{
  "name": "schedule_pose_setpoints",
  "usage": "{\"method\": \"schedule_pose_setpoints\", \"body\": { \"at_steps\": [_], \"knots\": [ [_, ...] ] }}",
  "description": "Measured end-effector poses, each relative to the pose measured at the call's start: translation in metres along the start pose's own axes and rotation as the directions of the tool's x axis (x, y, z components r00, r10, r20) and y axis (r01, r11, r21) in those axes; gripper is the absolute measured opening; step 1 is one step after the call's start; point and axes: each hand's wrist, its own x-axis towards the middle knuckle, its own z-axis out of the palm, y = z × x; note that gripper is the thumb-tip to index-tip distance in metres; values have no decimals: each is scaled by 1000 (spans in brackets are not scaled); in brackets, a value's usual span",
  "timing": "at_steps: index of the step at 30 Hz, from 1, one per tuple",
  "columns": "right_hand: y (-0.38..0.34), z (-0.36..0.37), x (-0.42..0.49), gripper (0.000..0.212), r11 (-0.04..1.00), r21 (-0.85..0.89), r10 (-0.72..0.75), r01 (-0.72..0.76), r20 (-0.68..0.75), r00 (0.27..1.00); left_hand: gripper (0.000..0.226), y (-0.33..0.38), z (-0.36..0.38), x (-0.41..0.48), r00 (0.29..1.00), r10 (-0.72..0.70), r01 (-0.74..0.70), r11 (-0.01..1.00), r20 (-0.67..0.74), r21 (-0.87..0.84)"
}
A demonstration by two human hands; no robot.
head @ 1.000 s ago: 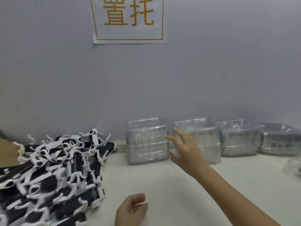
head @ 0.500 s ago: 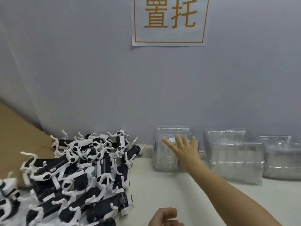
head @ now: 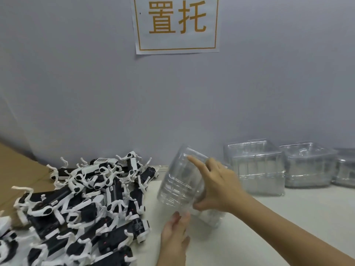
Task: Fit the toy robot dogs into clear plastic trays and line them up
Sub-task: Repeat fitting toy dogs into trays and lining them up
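- Head view: the right hand grips a tilted stack of clear trays. Its forefinger lies straight across the upper face, the other fingers curl round the far side, and the thumb is tucked under the lower edge.
- The left hand comes up from below this stack, thumb and forefinger pinching its bottom rim.
- The stack leans over to the left, its low end just above the white table. Whether it touches the table is hard to tell.
- Left of the stack, close by, lies a heap of black-and-white toy robot dogs with legs tangled — none is in a tray.
- Beyond that heap, further left of the stack, a sheet of brown cardboard.
- Right of the stack, against the grey wall, three more tray stacks stand upright in a row: the nearest, the middle one, and the last, cut off by the frame.
- High above the stack, a paper sign with orange characters is stuck to the wall.
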Motion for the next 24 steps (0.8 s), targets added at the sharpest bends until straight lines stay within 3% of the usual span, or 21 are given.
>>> {"method": "schedule_pose_setpoints", "body": {
  "at_steps": [3,8,13,17,21,24],
  "knots": [
    [-6,-24,-20,131,987,140,75,-75,7,997,99,12,3,-8,989,141,-139,990,50,-29],
    [-16,-45,-57,126,945,287,161,-156,9,987,74,27,3,-14,930,336,-352,930,150,104],
    [-6,-52,-70,114,890,438,126,-125,27,992,80,24,23,-25,931,366,-360,912,6,195],
    [4,-51,-73,103,793,604,101,-81,1,995,81,20,27,-30,901,422,-403,900,-100,165],
    [6,-47,-71,108,674,726,172,-136,25,985,66,17,26,-35,874,472,-461,881,-118,108],
    [1,-44,-70,103,702,705,147,-104,-1,989,71,16,23,-38,875,472,-467,882,-106,68]
  ]
}}
